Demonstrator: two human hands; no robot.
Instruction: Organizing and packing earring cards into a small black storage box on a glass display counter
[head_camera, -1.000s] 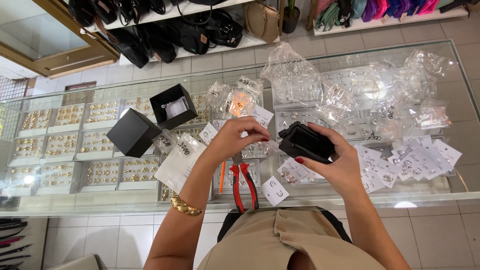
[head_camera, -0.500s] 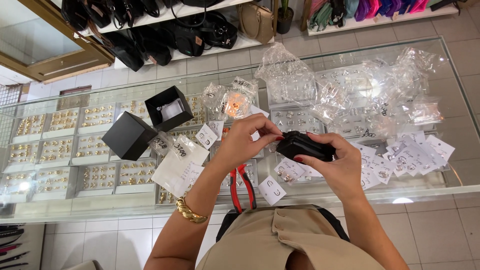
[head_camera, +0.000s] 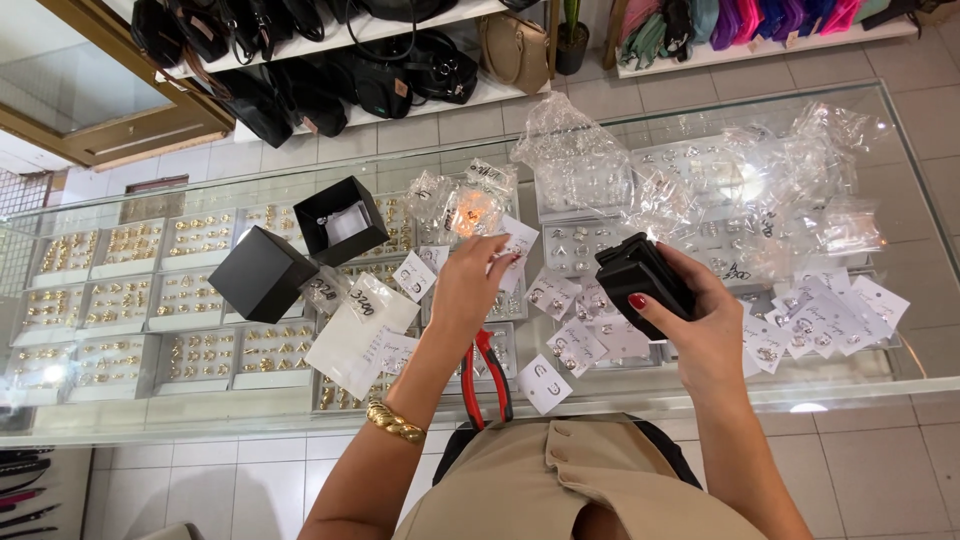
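My right hand (head_camera: 700, 325) grips a small black box (head_camera: 640, 275) above the glass counter (head_camera: 900, 375). My left hand (head_camera: 470, 285), with a gold bracelet (head_camera: 393, 422) on the wrist, hovers over white earring cards (head_camera: 415, 275), fingers spread, holding nothing that I can see. Red-handled pliers (head_camera: 488, 375) lie on the glass just under that wrist. An open black gift box (head_camera: 340, 220) and its black lid (head_camera: 262, 274) stand to the left of my left hand.
Clear plastic bags of earrings (head_camera: 720, 190) and more white cards (head_camera: 830, 310) cover the counter's right side. Trays of gold earrings (head_camera: 130, 300) show under the glass at left. Black handbags (head_camera: 330, 70) hang on a shelf beyond the counter.
My left hand has left the black box and moved left, out over the earring cards. My right hand keeps hold of the box and has tilted it a little.
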